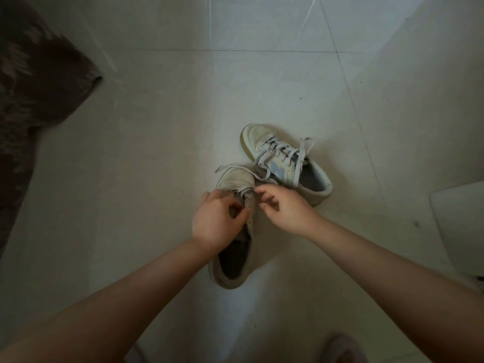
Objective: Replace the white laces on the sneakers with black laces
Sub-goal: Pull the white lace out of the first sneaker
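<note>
Two pale sneakers lie on the tiled floor. The near sneaker (pixel 233 263) points away from me, its white lace (pixel 235 167) loosened and trailing past the toe. My left hand (pixel 216 221) sits over its eyelet area, thumb and fingers pinching the lace or tongue there. My right hand (pixel 284 206) hovers just right of the toe with its fingers curled, the forefinger tip touching the lace near the lowest eyelets. The far sneaker (pixel 285 163) lies at an angle behind, still threaded with white laces, loose ends draped over its side. No black laces are in view.
A dark patterned rug (pixel 34 100) covers the floor at the left. A white object's corner (pixel 461 226) enters from the right edge. A slippered foot (pixel 345 349) shows at the bottom edge. Open tile floor lies beyond the shoes.
</note>
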Motion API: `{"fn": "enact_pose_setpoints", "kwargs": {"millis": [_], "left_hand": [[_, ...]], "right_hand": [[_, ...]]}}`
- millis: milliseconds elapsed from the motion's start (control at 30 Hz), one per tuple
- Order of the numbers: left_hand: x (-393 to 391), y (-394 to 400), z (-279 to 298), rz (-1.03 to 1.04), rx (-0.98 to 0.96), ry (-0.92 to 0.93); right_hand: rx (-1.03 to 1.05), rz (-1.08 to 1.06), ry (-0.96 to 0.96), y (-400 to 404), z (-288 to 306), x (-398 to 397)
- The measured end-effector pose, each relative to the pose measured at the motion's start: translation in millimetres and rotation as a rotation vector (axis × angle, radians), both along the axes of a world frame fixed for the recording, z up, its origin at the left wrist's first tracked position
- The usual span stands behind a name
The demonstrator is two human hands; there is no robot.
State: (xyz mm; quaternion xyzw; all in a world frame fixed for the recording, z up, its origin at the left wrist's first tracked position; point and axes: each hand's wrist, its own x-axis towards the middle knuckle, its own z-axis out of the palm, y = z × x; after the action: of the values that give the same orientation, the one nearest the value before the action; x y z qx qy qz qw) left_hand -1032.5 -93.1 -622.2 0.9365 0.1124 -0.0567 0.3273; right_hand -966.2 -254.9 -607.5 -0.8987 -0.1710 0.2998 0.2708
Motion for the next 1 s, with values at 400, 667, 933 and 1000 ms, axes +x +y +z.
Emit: {"fn": "enact_pose_setpoints", "kwargs": {"millis": [400, 667, 933, 1000], "left_hand": [[18.7, -4.3, 1.0, 0.229, -0.262, 0.129], [22.7, -5.4, 3.8, 0.287, -0.218, 0.141], [9.5, -10.1, -1.0, 0.174, -0.196, 0.018], [8.7, -10.0, -0.2, 0.143, -0.186, 0.019]], "right_hand": [[0.178, 0.111, 0.013, 11.5, 4.5, -2.3], [0.094, -0.086, -0.221, 16.0, -1.7, 1.0], [-0.023, -0.168, -0.004, 34.1, 2.8, 8.7], [-0.057, -0.137, 0.007, 37.2, 4.7, 10.2]]}}
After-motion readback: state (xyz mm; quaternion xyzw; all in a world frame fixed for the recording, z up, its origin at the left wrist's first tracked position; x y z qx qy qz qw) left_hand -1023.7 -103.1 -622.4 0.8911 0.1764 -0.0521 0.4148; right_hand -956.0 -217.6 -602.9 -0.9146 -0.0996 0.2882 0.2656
